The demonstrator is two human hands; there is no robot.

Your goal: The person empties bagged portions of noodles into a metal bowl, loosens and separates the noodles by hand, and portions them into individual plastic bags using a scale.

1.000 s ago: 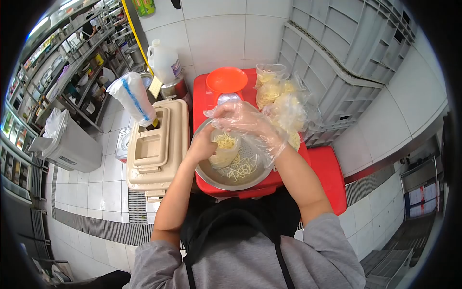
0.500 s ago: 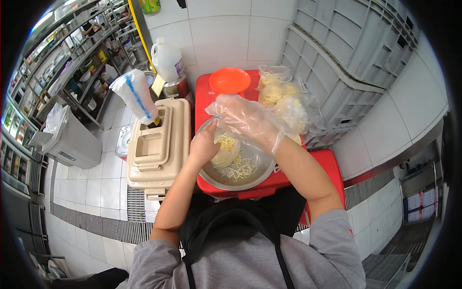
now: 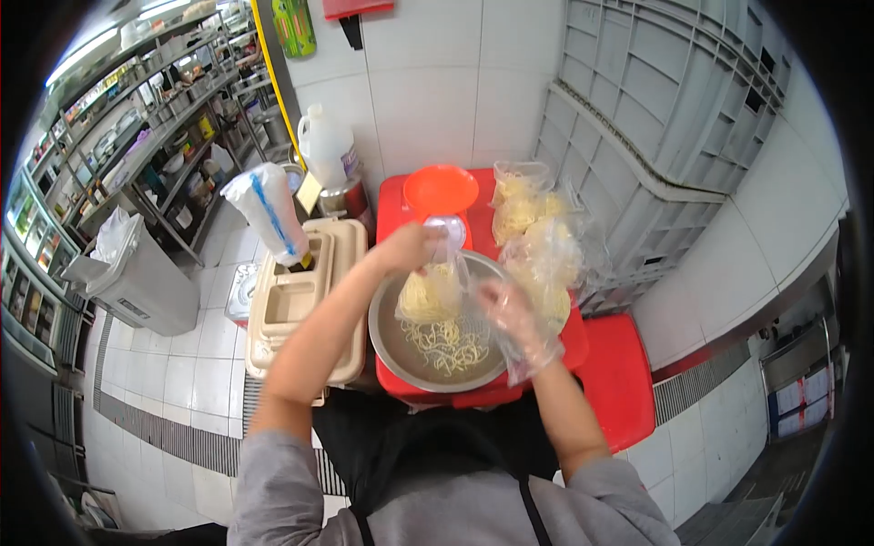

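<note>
My left hand, bare, is closed on the top of a clear plastic bag of noodles. The bag hangs over a large metal bowl, where loose pale noodles lie on the bottom. At the bowl's right side is my right hand, in a loose clear plastic glove. Its fingers are smeared by motion close to the bag, so I cannot tell whether they grip it. Just behind the bowl stands a scale with a round dial and an orange pan.
Filled noodle bags lie on the red surface to the right. Grey crates rise beyond them. At left are a beige lidded container, a plastic roll and a white jug.
My gloved right hand has moved from over the bowl down to its right side. My left hand has lifted the noodle bag higher. The head view has tilted up slightly.
</note>
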